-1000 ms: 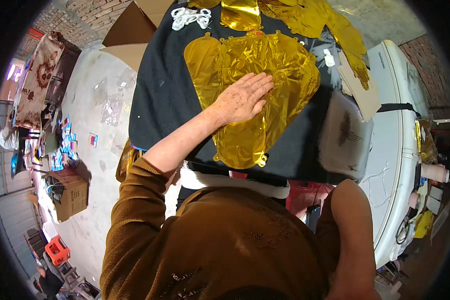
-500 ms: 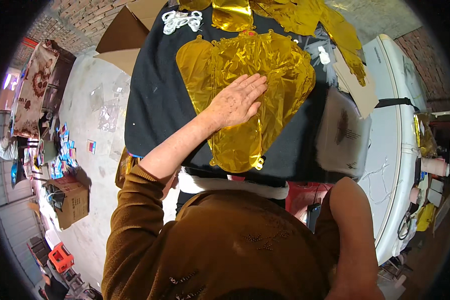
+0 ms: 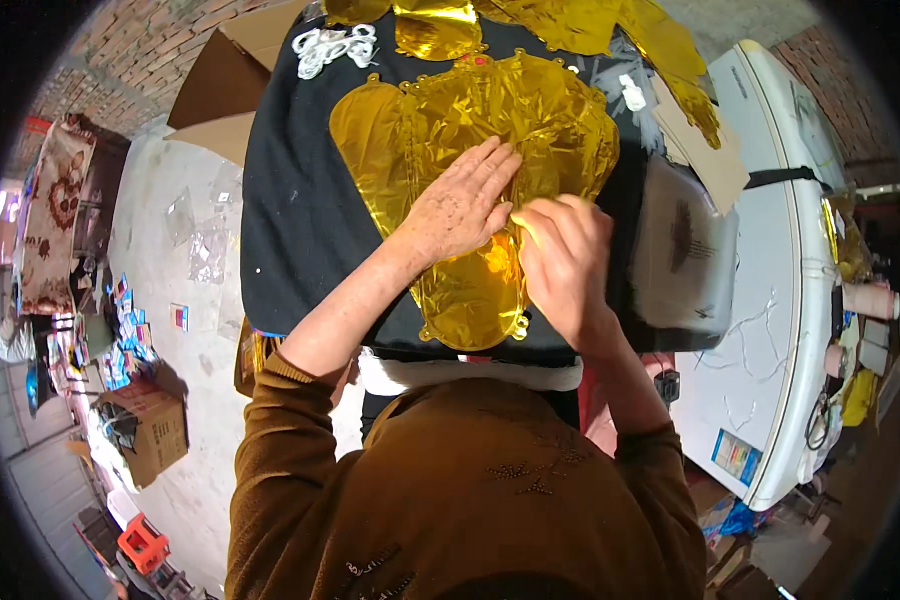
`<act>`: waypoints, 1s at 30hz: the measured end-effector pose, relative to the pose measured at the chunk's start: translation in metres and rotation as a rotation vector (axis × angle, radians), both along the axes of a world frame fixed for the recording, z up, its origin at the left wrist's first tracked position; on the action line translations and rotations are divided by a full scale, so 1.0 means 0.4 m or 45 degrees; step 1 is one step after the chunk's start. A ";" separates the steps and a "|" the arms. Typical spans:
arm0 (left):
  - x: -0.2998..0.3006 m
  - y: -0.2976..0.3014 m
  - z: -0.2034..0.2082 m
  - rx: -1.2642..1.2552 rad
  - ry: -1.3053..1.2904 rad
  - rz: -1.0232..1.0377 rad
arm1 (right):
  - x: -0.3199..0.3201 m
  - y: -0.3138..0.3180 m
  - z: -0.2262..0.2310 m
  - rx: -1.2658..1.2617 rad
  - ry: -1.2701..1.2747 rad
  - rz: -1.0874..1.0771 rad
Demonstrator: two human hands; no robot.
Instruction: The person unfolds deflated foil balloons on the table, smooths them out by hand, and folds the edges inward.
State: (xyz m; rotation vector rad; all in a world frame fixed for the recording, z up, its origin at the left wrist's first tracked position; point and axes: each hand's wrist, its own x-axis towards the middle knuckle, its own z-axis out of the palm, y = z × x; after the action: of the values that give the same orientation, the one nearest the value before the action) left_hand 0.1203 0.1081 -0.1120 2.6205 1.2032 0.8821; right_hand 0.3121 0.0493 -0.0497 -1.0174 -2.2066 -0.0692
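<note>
In the head view, taking twelve o'clock as straight away from the person, the gold foil piece (image 3: pixel 535 160) lies flat on the black cloth (image 3: pixel 295 220) in front of the person's body. It is nearly as broad as it is long; its taper runs along the twelve-to-six line, with the wide, crinkled part far off and the narrow rounded end nearest the waist.

The left hand (image 3: pixel 460 205) lies palm down on the middle of the foil, fingers straight and close together, pointing toward one o'clock, holding nothing visible. The right hand (image 3: pixel 567 255) is at four o'clock from it, just beside its thumb, over the foil's right edge. Its fingers are curled narrow with the tips toward ten o'clock; motion blur makes it impossible to tell whether they grip the foil or only touch it. Most of the foil lies from nine to twelve o'clock of this hand, while the left one sits nearer the centre.

Around them, a white cord bundle (image 3: pixel 335 50) lies at eleven o'clock, more gold foil (image 3: pixel 560 22) at twelve to one, and a clear plastic-wrapped pack (image 3: pixel 682 260) at four.
</note>
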 end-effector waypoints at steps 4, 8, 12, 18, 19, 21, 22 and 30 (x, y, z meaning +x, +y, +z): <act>0.017 0.005 0.004 -0.086 -0.026 -0.003 | 0.019 0.095 -0.105 -0.087 -0.175 -0.096; 0.031 0.015 0.005 -0.069 -0.035 -0.004 | 0.022 0.154 -0.124 -0.051 -0.230 -0.132; 0.026 0.029 0.000 -0.041 -0.029 0.003 | 0.011 0.167 -0.129 -0.044 -0.272 -0.164; 0.016 0.038 -0.005 0.024 0.057 0.017 | 0.017 0.126 -0.116 -0.033 -0.323 -0.119; 0.014 0.035 -0.003 0.016 0.064 0.011 | 0.020 0.109 -0.112 -0.047 -0.320 -0.097; 0.012 0.026 0.002 0.009 0.050 -0.006 | 0.024 0.082 -0.109 -0.057 -0.288 -0.076; 0.008 0.022 0.006 -0.005 0.034 -0.026 | 0.029 0.070 -0.103 -0.049 -0.286 -0.072; -0.004 0.023 0.026 0.000 0.063 -0.063 | 0.064 0.057 -0.023 -0.346 -0.180 0.190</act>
State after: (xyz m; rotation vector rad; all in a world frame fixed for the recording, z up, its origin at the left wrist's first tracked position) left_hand 0.1188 0.1171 -0.1015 2.6749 1.1447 0.8131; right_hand 0.3377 0.0722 -0.0590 -1.0131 -2.4624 0.2397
